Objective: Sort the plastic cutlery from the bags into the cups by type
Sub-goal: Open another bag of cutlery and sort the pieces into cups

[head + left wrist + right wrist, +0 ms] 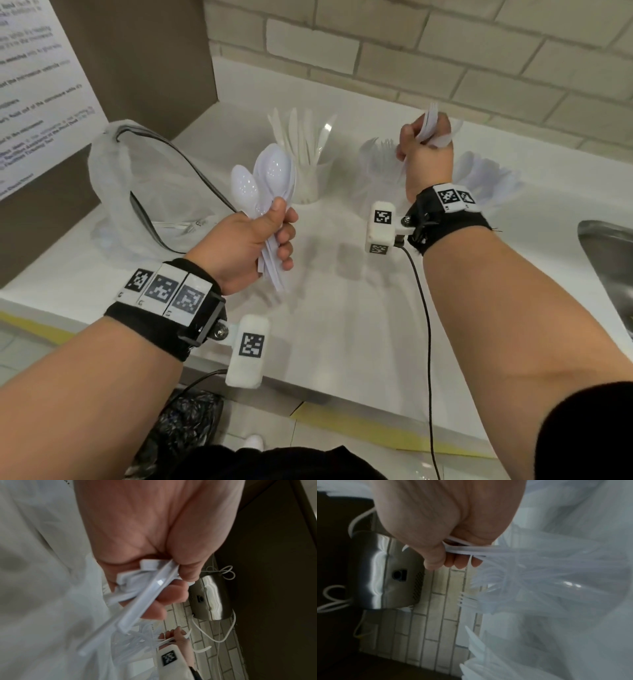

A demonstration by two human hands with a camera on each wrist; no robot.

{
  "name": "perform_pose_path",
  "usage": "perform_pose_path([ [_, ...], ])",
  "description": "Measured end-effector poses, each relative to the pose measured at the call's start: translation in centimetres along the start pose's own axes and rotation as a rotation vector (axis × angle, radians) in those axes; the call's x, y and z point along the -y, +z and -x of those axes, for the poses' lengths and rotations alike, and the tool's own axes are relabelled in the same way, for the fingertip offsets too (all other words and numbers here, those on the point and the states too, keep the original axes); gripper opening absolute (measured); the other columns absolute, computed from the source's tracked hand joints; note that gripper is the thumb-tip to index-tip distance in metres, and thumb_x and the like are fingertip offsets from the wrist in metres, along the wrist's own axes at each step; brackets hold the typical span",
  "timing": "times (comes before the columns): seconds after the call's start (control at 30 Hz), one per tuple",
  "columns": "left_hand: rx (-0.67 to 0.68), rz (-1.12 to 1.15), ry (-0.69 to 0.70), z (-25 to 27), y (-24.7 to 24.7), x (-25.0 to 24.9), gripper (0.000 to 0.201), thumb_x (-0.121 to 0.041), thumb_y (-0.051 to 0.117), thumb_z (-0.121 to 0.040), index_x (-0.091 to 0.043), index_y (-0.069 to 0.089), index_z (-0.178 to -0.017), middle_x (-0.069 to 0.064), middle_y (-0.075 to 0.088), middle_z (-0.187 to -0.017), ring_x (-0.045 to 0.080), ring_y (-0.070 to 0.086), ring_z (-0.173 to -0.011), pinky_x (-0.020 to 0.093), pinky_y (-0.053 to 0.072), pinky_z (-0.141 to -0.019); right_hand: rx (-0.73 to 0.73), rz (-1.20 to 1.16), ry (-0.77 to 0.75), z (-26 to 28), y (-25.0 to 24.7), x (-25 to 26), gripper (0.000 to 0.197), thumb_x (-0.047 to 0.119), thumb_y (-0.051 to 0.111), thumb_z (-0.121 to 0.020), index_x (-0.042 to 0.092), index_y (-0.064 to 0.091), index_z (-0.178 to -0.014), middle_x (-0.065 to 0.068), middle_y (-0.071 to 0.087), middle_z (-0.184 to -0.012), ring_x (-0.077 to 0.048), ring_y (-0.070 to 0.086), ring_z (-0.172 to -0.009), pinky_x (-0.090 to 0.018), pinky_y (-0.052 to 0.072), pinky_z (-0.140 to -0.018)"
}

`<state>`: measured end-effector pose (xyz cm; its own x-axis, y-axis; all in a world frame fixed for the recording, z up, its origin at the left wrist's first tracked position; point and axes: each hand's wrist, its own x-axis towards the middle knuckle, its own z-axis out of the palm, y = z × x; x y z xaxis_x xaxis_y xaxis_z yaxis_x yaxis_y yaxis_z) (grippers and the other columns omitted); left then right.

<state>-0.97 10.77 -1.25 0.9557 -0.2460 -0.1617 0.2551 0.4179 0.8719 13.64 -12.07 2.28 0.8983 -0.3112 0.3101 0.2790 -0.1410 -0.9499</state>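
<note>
The left hand [251, 245] grips a fanned bunch of glossy white spoons [265, 178], bowls up, in front of the knife cup [310, 181]. The right hand [424, 154] clutches white cutlery [430, 125] right of that cup, above the fork cup [380, 164]. The wall notice [30, 85], left of the cup, is too blurred to read.

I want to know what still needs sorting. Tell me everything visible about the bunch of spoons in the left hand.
The spoons are white, glossy, slightly translucent plastic, several stacked in a loose fan. Their oval bowls point up and away from the person, and the handles run down through the fist and stick out below it. The left hand grips them around the handles, fingers and thumb curled, holding them in the air above the white counter, in front of the cup of knives.
</note>
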Motion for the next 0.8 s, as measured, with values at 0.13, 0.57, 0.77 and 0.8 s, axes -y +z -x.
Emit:
perform_pose_path([
  [0.13, 0.011, -0.005, 0.001, -0.2, 0.1, 0.2, 0.029, -0.041, 0.053, -0.089, -0.011, 0.057, -0.089, -0.001, 0.045, -0.062, 0.015, 0.044, -0.052, 0.030, 0.045, -0.055, -0.003, 0.049, 0.029, -0.4, 0.0, -0.4, 0.023, 0.005, 0.056, -0.082, 0.023, 0.044, -0.073, -0.002, 0.052, -0.068, -0.020, 0.050, -0.057, -0.033, 0.045, -0.061],
  [0.57, 0.024, -0.036, -0.015, -0.5, 0.7, 0.3, 0.029, -0.039, 0.050, -0.093, -0.011, 0.056, -0.091, -0.001, 0.045, -0.063, 0.015, 0.045, -0.053, 0.030, 0.046, -0.056, -0.101, 0.056, 0.098, -2.2, -2.1, 1.7, 0.055, 0.024, 0.082, -0.062, 0.028, 0.045, -0.102, -0.011, 0.065, -0.099, -0.025, 0.069, -0.081, -0.037, 0.060, -0.069],
  [0.77, 0.026, -0.048, -0.022, -0.7, 1.1, 0.5, 0.030, -0.041, 0.053, -0.089, -0.011, 0.056, -0.090, -0.001, 0.045, -0.062, 0.015, 0.044, -0.053, 0.030, 0.045, -0.056, 0.060, 0.265, 0.158, -2.6, -1.8, 0.7, 0.024, 0.000, 0.049, -0.089, 0.015, 0.054, -0.072, -0.006, 0.062, -0.068, -0.018, 0.063, -0.049, -0.026, 0.049, -0.047],
  [0.8, 0.028, -0.049, -0.023, -0.8, 1.2, 0.6, 0.030, -0.041, 0.053, -0.088, -0.011, 0.056, -0.090, -0.001, 0.045, -0.062, 0.015, 0.044, -0.053, 0.030, 0.045, -0.056, 0.091, 0.335, 0.157, -2.3, -1.8, 0.4, 0.025, 0.003, 0.052, -0.089, 0.016, 0.056, -0.068, -0.006, 0.064, -0.068, -0.020, 0.064, -0.052, -0.029, 0.052, -0.051],
])
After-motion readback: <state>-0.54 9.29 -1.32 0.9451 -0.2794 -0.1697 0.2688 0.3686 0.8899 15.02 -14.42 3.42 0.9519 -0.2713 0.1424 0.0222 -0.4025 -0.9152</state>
